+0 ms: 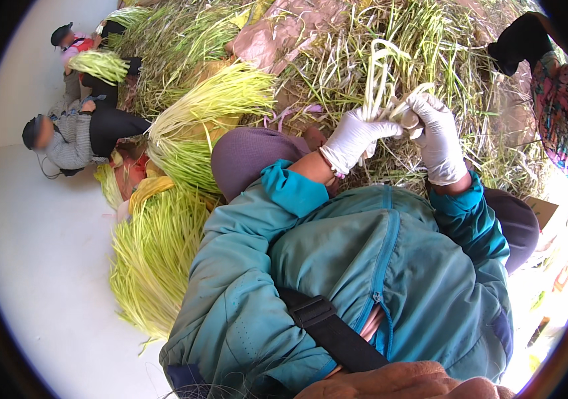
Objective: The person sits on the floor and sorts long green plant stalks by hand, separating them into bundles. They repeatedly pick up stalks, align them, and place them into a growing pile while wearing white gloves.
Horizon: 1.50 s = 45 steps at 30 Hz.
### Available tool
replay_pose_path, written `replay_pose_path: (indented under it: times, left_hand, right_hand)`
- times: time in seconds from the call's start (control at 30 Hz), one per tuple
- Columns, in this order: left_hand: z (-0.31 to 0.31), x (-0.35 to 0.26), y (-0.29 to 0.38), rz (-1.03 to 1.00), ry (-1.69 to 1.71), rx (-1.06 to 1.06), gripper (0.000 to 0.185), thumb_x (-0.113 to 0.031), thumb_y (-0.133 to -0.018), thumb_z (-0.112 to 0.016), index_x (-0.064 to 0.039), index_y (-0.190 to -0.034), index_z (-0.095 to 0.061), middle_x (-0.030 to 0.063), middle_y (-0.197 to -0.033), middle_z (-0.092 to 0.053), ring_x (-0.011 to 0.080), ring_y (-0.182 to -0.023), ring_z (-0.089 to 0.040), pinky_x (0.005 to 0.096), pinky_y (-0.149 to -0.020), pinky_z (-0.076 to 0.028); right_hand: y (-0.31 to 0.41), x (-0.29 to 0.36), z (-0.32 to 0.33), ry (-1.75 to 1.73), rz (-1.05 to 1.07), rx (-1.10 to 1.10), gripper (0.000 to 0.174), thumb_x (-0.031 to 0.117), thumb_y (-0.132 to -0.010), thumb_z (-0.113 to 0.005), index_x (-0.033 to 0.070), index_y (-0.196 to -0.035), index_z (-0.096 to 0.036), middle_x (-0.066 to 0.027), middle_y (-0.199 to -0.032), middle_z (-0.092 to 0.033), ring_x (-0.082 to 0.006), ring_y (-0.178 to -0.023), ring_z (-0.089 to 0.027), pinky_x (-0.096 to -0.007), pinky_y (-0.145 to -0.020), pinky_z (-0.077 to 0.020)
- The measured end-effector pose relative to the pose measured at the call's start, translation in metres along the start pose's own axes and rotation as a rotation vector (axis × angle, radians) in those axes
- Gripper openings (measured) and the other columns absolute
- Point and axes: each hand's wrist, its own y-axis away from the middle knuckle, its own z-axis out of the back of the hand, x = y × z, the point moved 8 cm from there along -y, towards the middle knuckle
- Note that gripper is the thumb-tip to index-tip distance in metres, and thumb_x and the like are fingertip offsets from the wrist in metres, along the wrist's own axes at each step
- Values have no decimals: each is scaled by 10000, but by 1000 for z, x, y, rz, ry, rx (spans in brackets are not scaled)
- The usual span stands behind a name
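Observation:
In a thin white glove, my left hand [356, 138] is closed around several long, pale vegetable stalks [375, 82]. Their upper ends stand above the fist and bend over. My right hand [436, 132], gloved the same way, pinches pale stalk ends [413, 130] right beside the left fingers. The two hands almost meet in front of my knees, above a heap of dry leaves and stalk waste [413, 45]. The fingers partly hide where the stalks pass between the hands.
At my left lie large bundles of yellow-green stalks [159, 254], and another bundle [214, 97] is farther forward. Two people [67, 142] sit along the white wall [44, 239]. Part of another person in flowered clothing [558, 107] is at the right. A brown sheet [284, 35] lies among the waste.

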Motion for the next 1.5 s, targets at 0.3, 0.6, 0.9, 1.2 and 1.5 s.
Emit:
replay_pose_path:
  times: [0.3,0.6,0.9,1.2,1.5]
  left_hand:
    - [15,-9,-10,29,163,69,152,-170,-888,-604,-44,-881,-687,69,-793,-700,8,-365,-406,166,-317,-262]
    - [33,-24,-13,2,274,212,236,-210,-972,-457,-21,-943,-595,133,-856,-653,36,-400,-413,166,-342,-295]
    - [38,-26,-12,-25,326,143,285,-232,-976,-428,-12,-983,-609,147,-833,-660,44,-381,-383,168,-348,-309]
    - [21,-27,-4,-10,146,167,231,-215,-936,-518,-20,-938,-641,79,-765,-668,35,-394,-418,178,-331,-258]
    - [16,-19,-7,6,100,140,263,-223,-934,-505,-13,-899,-659,46,-641,-607,65,-396,-421,205,-351,-292]
  right_hand:
    - [-7,24,14,553,35,-25,155,168,-890,-636,41,-806,-667,-8,-600,-597,-49,-481,-489,-194,-443,-363]
    - [-11,54,36,546,84,-59,165,149,-928,-566,27,-957,-673,-19,-762,-681,-22,-554,-522,-157,-492,-407]
    - [-7,28,2,714,-1,133,194,131,-930,-551,7,-1032,-661,-59,-930,-699,-63,-699,-611,-189,-617,-505]
    - [-14,-16,-7,692,242,171,442,62,-872,-620,43,-1300,-508,-1,-1101,-598,-69,-769,-524,-237,-737,-474]
    - [-13,-41,-6,34,-168,233,399,251,-943,-546,33,-1275,-518,45,-804,-612,-15,-619,-504,-162,-540,-373]
